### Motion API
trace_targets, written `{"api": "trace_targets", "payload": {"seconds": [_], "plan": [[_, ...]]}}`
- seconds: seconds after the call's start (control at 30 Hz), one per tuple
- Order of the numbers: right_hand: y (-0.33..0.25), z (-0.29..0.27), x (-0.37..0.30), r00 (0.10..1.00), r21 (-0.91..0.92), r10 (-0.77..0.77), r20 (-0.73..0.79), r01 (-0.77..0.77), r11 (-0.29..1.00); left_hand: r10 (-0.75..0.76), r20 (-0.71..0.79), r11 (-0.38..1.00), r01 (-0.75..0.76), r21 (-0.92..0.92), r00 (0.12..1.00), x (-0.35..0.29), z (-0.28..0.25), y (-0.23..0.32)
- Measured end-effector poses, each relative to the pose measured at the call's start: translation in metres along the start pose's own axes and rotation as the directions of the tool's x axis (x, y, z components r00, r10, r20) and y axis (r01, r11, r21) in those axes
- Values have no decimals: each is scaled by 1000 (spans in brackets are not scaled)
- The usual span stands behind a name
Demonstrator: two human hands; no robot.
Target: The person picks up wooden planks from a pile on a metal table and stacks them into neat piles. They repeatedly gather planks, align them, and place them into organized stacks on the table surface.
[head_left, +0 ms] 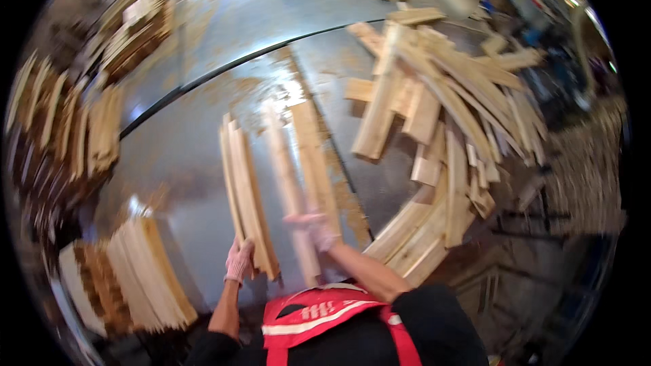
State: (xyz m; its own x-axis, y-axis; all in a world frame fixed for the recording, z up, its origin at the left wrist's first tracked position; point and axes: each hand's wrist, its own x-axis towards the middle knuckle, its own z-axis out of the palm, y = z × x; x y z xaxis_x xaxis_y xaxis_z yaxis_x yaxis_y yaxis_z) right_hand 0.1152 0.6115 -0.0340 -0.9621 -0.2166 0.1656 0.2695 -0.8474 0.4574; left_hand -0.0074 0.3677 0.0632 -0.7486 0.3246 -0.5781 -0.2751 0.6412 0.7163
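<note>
Both my hands wear pale pinkish work gloves. My left hand [241,259] grips the near end of a few narrow wooden boards [252,196] standing close together on the metal table. My right hand [314,228] reaches across another wooden board [285,169], its fingers closed over the board's edge; hand and board are smeared by motion. Just right of that board lies a wider wooden plank [313,156], partly behind my right hand. A gap of bare metal separates the left boards from the one in my right hand.
A jumbled heap of boards [434,88] covers the right side of the metal table [183,163]. Stacked boards [146,271] stand at the near left, with more bundles [61,122] along the left edge. A dark seam [230,64] crosses the tabletop, and sawdust is scattered about.
</note>
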Motion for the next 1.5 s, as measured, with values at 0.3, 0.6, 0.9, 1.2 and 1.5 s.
{"api": "trace_targets", "payload": {"seconds": [0.3, 0.6, 0.9, 1.2, 1.5], "plan": [[-82, 235, 27, 739, -88, -626, 250, -627, -774, 164, -208, 964, -112, 241, 964, 53, -12, 47], [-323, 402, -232, 277, 225, -878, 391, -954, -200, 322, 401, 931, -363, 27, 857, 175, 288, 304], [-273, 378, -40, 177, 149, -967, 181, -977, -151, 433, 874, 135, 943, -304, 219, 187, 309, 284], [-264, 324, -58, 152, -386, -933, 326, -880, -279, 533, 628, 27, 731, -682, 567, 130, 160, 237], [-20, 226, -43, 541, -960, -841, -30, -250, -126, 313, 59, 510, -115, -852, 948, -7, -86, 106]]}}
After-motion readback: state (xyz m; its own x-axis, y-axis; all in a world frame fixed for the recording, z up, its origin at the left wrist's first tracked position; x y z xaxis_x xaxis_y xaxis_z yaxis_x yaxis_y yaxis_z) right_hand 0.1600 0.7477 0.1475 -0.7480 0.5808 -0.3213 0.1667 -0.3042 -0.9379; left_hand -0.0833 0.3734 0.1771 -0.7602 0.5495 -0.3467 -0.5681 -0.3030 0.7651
